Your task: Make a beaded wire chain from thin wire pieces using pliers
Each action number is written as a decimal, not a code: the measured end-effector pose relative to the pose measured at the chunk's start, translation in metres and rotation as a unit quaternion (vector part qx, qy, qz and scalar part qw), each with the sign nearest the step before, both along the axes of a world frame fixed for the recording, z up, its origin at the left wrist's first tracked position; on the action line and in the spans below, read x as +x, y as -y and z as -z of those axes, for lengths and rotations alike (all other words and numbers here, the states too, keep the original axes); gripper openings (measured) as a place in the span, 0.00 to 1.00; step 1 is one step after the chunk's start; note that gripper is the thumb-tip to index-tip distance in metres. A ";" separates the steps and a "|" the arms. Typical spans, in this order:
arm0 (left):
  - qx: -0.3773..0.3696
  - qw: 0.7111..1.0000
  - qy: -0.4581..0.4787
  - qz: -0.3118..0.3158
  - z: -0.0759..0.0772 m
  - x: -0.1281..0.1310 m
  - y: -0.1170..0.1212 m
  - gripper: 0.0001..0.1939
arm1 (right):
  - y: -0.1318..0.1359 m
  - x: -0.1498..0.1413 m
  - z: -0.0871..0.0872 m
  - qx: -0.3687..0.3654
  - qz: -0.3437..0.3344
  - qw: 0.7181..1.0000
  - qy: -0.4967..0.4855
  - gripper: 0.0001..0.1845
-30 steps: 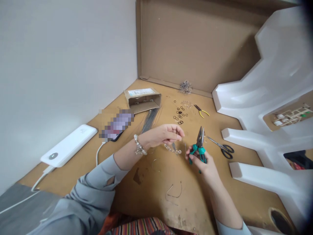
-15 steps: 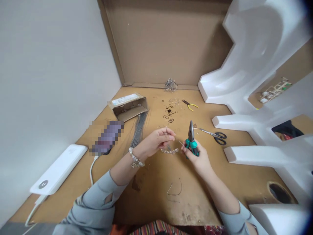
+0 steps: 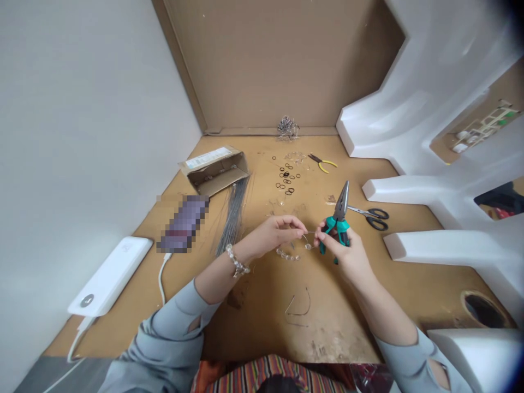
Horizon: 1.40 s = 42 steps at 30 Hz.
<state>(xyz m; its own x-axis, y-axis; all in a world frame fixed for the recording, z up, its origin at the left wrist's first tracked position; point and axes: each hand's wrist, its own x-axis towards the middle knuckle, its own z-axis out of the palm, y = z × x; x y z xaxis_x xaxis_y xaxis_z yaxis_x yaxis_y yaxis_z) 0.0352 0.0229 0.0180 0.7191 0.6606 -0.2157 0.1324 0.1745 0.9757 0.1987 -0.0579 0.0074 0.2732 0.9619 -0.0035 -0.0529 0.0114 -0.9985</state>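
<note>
Wire [image 3: 311, 232], one thin length, spanning the gap between the two hands above the table [image 3: 262, 338], a clear bead [image 3: 308, 246] just beneath it: probably very light, springy and easily bent, best pinched near its ends. Left hand [image 3: 286, 229], thumb and fingertips pressed together on the wire; right hand [image 3: 346, 251], fingers curled round green-handled pliers [image 3: 343, 225], fingertips at the wire's other end. Box [image 3: 216, 177] with a printed label [image 3: 208, 156], and white power bank [image 3: 112, 275] with faint marking, neither legible, no brand readable
</note>
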 end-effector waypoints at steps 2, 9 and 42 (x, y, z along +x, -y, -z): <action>0.009 1.000 -0.018 0.000 -0.001 0.002 0.003 0.14 | 0.001 -0.001 -0.002 -0.014 -0.019 1.000 -0.004 0.15; -0.076 0.992 0.102 -0.019 0.000 0.002 0.001 0.11 | 0.000 0.007 -0.003 -0.047 -0.077 0.993 0.081 0.18; -0.185 0.975 0.112 0.050 0.004 -0.017 -0.030 0.31 | 0.002 0.020 0.002 -0.018 -0.024 0.738 0.674 0.19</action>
<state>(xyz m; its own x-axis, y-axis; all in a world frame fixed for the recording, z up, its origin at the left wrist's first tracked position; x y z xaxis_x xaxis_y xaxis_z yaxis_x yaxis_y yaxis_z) 0.0183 0.0528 0.0143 0.8319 0.4918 -0.2571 -0.0422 0.5180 0.8543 0.2189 -0.0599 0.0050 0.0180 0.9764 0.2153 0.9893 0.0137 -0.1449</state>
